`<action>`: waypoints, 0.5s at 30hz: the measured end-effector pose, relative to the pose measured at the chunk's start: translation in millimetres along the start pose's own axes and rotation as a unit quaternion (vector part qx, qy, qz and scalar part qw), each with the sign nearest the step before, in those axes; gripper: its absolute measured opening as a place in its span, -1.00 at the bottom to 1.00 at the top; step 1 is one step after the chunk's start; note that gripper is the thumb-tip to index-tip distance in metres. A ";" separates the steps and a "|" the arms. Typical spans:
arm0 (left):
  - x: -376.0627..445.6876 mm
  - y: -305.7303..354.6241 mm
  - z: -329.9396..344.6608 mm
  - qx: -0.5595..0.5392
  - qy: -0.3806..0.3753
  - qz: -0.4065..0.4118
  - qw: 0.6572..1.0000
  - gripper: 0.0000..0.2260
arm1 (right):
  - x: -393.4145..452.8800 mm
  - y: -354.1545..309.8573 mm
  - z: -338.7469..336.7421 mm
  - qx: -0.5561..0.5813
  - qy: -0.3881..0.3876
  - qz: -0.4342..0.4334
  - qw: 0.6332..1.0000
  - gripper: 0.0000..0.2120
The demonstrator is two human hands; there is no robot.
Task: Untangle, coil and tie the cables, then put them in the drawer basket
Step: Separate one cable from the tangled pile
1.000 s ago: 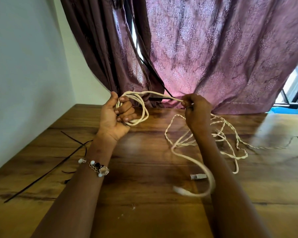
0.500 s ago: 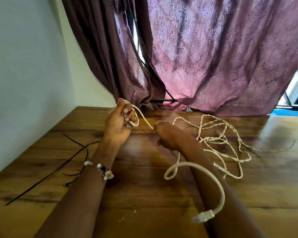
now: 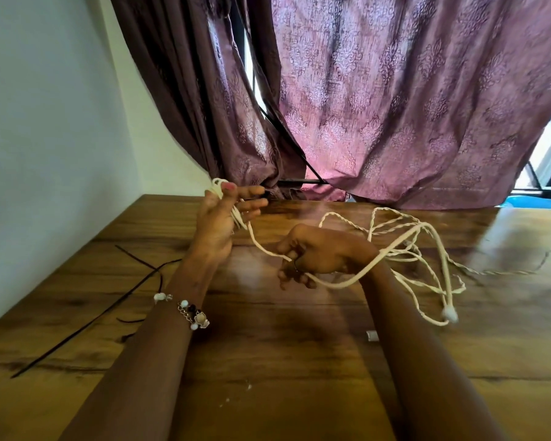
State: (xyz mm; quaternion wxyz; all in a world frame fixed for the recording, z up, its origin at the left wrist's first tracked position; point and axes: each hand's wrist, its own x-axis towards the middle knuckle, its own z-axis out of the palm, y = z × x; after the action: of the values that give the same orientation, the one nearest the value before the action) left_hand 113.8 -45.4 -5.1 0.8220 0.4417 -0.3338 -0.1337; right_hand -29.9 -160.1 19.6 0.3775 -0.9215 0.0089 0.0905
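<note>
A long cream cable (image 3: pixel 392 246) lies partly tangled on the wooden table (image 3: pixel 268 361). My left hand (image 3: pixel 218 222) is raised at the far left of centre, with small loops of the cable wound over its thumb and palm and its fingers stretched out. A taut strand runs from there down to my right hand (image 3: pixel 318 254), which pinches the cable just above the table. Behind my right wrist the cable swings in a long loop. A white plug end (image 3: pixel 449 312) hangs blurred at the right. No drawer basket is in view.
Black cable ties (image 3: pixel 109 310) lie on the table's left side, near the white wall (image 3: pixel 45 138). A maroon curtain (image 3: pixel 395 106) hangs along the table's far edge. A thin twisted grey cable (image 3: pixel 506 272) trails off to the right. A small pale connector (image 3: pixel 372 335) lies by my right forearm.
My right hand dropped from level with the left to low over the table and drew more cable through. The loose plug end swung from in front of my right arm over to the right.
</note>
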 end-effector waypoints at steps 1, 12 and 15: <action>-2.4 -0.2 3.6 0.032 -0.022 -0.006 0.999 -0.86 | -4.7 -3.9 -0.5 0.056 -0.023 -0.014 0.998 -0.83; -16.1 -17.8 5.1 0.144 -0.126 -0.150 0.970 -0.65 | -15.6 8.9 -18.1 0.460 0.111 -0.238 0.848 -0.79; -19.8 -8.8 11.2 0.063 -0.149 -0.148 0.976 -0.57 | -8.7 6.3 -18.2 0.526 0.195 -0.243 0.791 -0.85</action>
State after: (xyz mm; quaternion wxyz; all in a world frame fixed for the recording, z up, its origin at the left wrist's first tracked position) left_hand 92.3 -47.4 -16.5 0.7046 0.5120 -0.3914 -0.2972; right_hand -36.0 -177.8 29.5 0.8037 -0.5504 -0.0961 -0.2044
